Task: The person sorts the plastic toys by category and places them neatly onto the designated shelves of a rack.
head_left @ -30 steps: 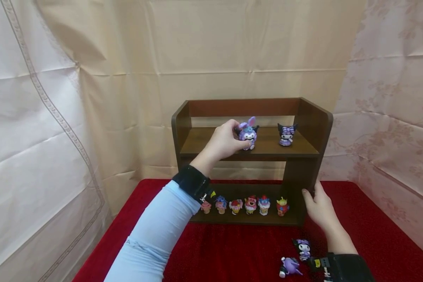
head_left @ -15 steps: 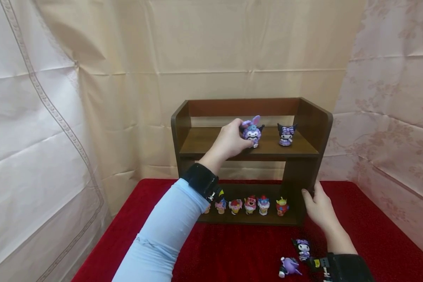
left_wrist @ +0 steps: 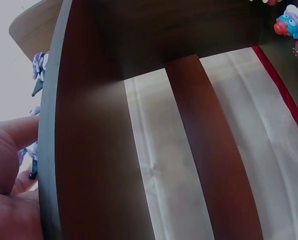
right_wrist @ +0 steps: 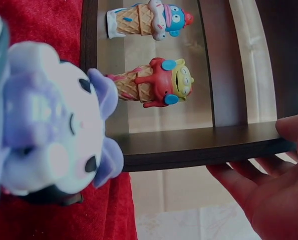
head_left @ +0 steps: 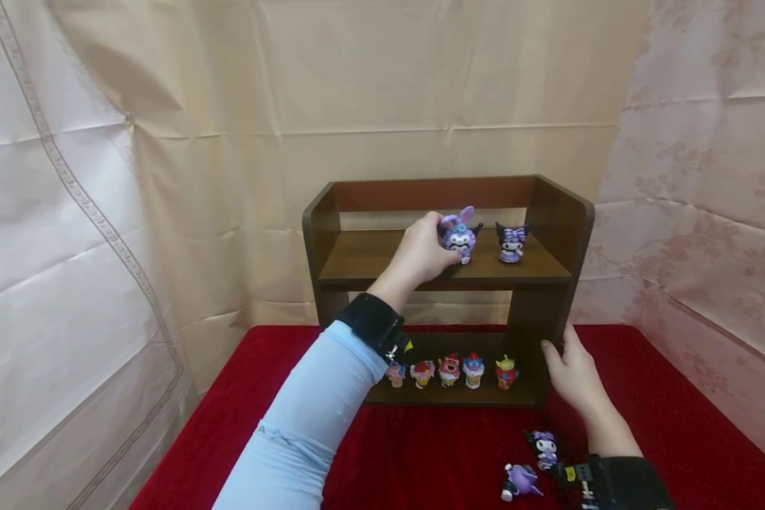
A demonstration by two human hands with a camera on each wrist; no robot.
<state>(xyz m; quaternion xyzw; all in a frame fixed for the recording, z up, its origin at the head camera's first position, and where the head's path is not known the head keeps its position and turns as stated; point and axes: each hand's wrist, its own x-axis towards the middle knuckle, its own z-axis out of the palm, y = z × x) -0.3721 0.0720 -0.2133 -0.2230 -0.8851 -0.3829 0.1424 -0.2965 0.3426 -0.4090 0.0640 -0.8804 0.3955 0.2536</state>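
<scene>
In the head view my left hand [head_left: 417, 255] pinches a purple figurine [head_left: 460, 239] with long bunny ears, over the upper tier of a dark brown wooden shelf [head_left: 363, 258]. To its right a black-eared purple figurine [head_left: 512, 244] stands on that tier, apart from it. The left wrist view has the hand [left_wrist: 11, 165] mostly behind the tier's board, which hides much of the held figurine. My right hand [head_left: 576, 379] grips the shelf's right side panel. In the right wrist view its thumb lies on the panel's inner edge and its other fingers lie outside.
Several ice-cream-cone figurines, among them a yellow-headed one [head_left: 506, 373], stand in a row on the lower tier. Two purple figurines, one near [head_left: 521, 481] and one farther [head_left: 545, 448], lie on the red cloth [head_left: 421, 453] by my right wrist. Curtains [head_left: 382, 85] hang behind.
My left hand has moved right and slightly back along the upper tier with the bunny-eared figurine, closer to the standing one. My right hand keeps its hold; the head view has shifted slightly.
</scene>
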